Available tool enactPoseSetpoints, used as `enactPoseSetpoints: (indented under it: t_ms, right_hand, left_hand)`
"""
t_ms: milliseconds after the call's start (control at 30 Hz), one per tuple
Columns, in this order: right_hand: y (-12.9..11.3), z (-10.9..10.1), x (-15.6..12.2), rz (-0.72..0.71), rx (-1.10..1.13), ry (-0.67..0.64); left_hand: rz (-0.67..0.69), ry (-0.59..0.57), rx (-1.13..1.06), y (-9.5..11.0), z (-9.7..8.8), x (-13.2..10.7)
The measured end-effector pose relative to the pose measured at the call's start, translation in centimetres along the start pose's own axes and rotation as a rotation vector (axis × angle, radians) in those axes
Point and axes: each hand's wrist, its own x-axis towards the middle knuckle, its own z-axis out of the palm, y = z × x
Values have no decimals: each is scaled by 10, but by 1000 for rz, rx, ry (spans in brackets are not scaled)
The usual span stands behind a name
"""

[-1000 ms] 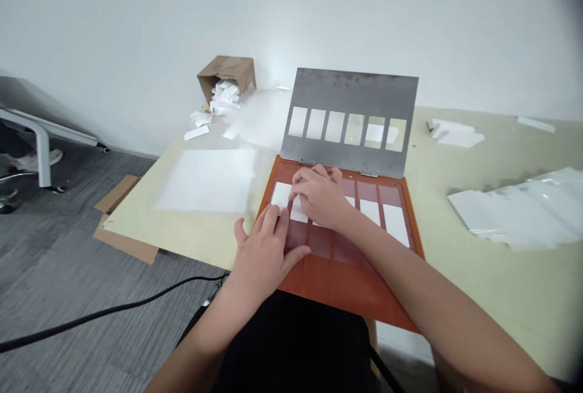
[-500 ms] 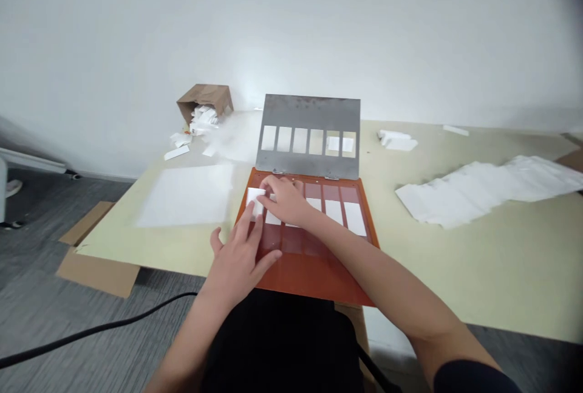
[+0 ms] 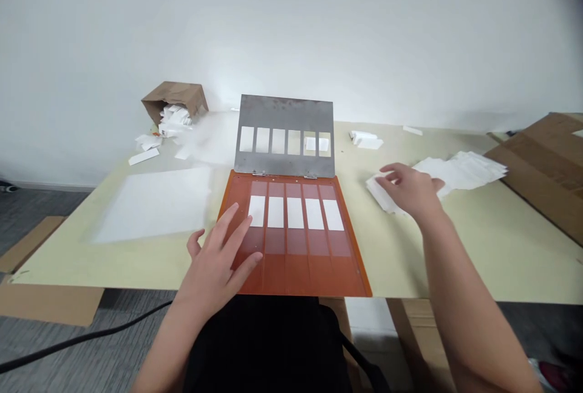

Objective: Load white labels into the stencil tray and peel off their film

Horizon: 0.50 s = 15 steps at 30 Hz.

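An orange board [image 3: 300,277] lies in front of me, its hinged grey metal plate [image 3: 285,110] with rectangular windows raised at the back. Several white rectangular cards [image 3: 295,213] sit side by side in the board's slots. My left hand [image 3: 218,259] is open, fingers spread over the board's left edge, fingertips near the leftmost card. To the right, my right hand [image 3: 410,189] is over a fanned-out row of white sheets [image 3: 473,169]. Its thumb and fingers are bent and slightly apart, with nothing visible between them; contact with the sheets is unclear.
A cardboard box [image 3: 195,98] on its side spills white scraps [image 3: 175,119] at the back left. A translucent white sheet [image 3: 155,205] lies left of the board. Small white pieces [image 3: 365,140] lie behind it to the right. A large carton [image 3: 546,168] stands far right.
My right hand has left the board for the white sheets at right. The white piece formerly at my left fingertips no longer shows there. The view has swung right.
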Motion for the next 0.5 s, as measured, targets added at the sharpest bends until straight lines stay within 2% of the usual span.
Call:
enactPoseSetpoints:
  t_ms: [100, 233, 333, 400, 500]
  right_hand:
    - [30, 15, -6, 55, -46, -3]
    - [34, 24, -10, -1, -131, 105]
    - [21, 24, -11, -75, -161, 166]
    - [4, 24, -13, -181, -138, 159]
    - [-38, 24, -21, -414, -13, 45]
  left_hand:
    - [-33, 5, -24, -7, 1, 11]
    - [-63, 0, -27, -11, 2, 19]
    - [-66, -28, -25, -14, 4, 19]
    - [-58, -44, -31, -16, 6, 18]
    - [-43, -45, -44, -18, 10, 17]
